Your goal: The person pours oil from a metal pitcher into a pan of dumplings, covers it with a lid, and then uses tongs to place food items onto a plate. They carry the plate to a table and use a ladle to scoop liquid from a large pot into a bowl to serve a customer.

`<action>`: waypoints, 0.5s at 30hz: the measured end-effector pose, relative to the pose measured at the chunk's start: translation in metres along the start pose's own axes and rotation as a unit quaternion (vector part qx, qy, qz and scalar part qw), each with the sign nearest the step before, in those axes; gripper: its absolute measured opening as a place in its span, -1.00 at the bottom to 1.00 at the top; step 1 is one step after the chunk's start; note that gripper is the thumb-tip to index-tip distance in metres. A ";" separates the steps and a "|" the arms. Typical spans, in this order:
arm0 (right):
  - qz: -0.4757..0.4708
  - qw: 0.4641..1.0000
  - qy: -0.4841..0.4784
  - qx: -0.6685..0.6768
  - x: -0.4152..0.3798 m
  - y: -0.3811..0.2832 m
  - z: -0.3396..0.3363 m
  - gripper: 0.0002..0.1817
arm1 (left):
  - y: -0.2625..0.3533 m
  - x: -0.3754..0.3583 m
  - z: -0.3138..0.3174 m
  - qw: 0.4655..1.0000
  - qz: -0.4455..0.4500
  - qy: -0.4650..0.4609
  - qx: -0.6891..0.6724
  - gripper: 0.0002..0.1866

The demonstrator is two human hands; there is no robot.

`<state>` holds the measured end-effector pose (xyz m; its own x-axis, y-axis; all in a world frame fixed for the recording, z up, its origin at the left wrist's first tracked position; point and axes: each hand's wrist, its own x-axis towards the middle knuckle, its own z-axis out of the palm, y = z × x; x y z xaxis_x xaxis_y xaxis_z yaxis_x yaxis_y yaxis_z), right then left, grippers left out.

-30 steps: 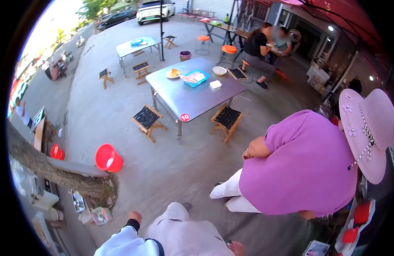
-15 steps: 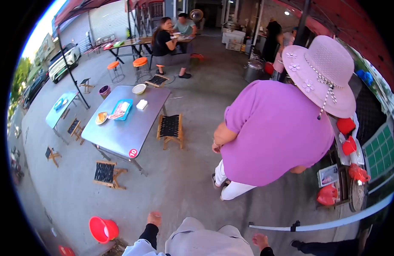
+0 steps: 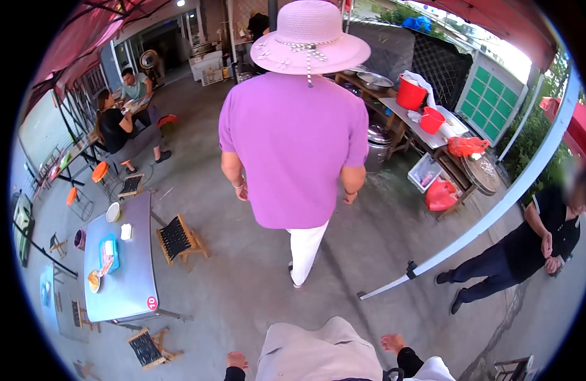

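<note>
My left hand (image 3: pixel 236 361) hangs at the bottom edge, fingers loosely curled, holding nothing. My right hand (image 3: pixel 392 343) hangs at my other side, fingers apart and empty. Between them shows my beige front (image 3: pixel 318 352). Directly ahead walks a person in a purple shirt (image 3: pixel 295 143) and pink sun hat (image 3: pixel 309 38), back turned to me, about two steps away.
A metal table (image 3: pixel 125 279) with dishes and a blue tray stands at left, with low wooden stools (image 3: pixel 179 238) around it. A white pole (image 3: pixel 477 232) slants at right; a person in black (image 3: pixel 528 244) stands beyond it. A counter with red buckets (image 3: pixel 412 93) is far right. Two people sit at back left.
The view has swung to the right: the metal table slid to the left edge, the person in purple is now centred straight ahead, and the pole and person in black have come into view.
</note>
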<state>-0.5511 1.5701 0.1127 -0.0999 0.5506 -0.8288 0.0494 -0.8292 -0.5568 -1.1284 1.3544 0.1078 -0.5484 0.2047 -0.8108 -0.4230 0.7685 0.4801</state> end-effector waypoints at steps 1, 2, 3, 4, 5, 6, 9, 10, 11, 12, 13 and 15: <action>-0.002 1.000 0.004 0.006 0.004 0.007 -0.005 -0.74 | 0.007 0.005 0.003 1.000 0.004 -0.004 0.005 -0.78; -0.010 1.000 0.011 -0.021 0.004 0.008 -0.006 -0.75 | 0.013 0.008 0.006 1.000 -0.001 -0.007 0.026 -0.79; -0.018 0.999 0.017 -0.048 0.005 0.008 -0.007 -0.76 | 0.019 0.012 0.010 0.999 -0.004 -0.008 0.046 -0.81; -0.020 0.999 0.017 -0.043 0.006 0.009 -0.006 -0.76 | 0.026 0.015 0.014 0.999 0.001 -0.008 0.050 -0.81; -0.044 0.994 0.024 -0.100 0.002 0.009 -0.005 -0.77 | 0.033 0.015 0.019 1.000 0.001 -0.011 0.028 -0.82; -0.070 0.985 0.033 -0.156 -0.002 0.007 -0.005 -0.78 | 0.036 0.023 0.025 1.000 0.003 -0.015 0.006 -0.82; 0.024 0.999 0.025 0.003 0.018 0.011 -0.023 -0.84 | 0.029 0.076 0.040 0.946 0.238 -0.080 0.204 -0.84; 0.017 1.000 0.026 0.007 0.019 -0.001 -0.024 -0.84 | 0.049 0.064 0.055 0.944 0.246 -0.082 0.203 -0.84; -0.004 0.998 0.021 -0.065 0.019 -0.004 -0.022 -0.81 | 0.067 0.046 0.067 0.975 0.163 -0.035 0.145 -0.84; -0.022 0.990 0.016 -0.137 0.017 -0.012 -0.020 -0.78 | 0.087 0.021 0.078 0.993 0.076 0.014 0.086 -0.83; -0.024 0.990 0.015 -0.135 0.030 -0.013 -0.024 -0.78 | 0.090 0.029 0.078 0.993 0.079 0.015 0.087 -0.83; -0.255 0.894 -0.026 -0.367 0.083 0.020 -0.046 -0.78 | 0.080 0.067 0.068 0.742 0.512 -0.087 0.424 -0.81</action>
<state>-0.5129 1.6037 0.0300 -0.3396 0.8182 -0.4639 0.6215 -0.1749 -0.7636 -1.1496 1.4713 0.0695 -0.1363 0.9632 -0.2316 0.7976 0.2454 0.5510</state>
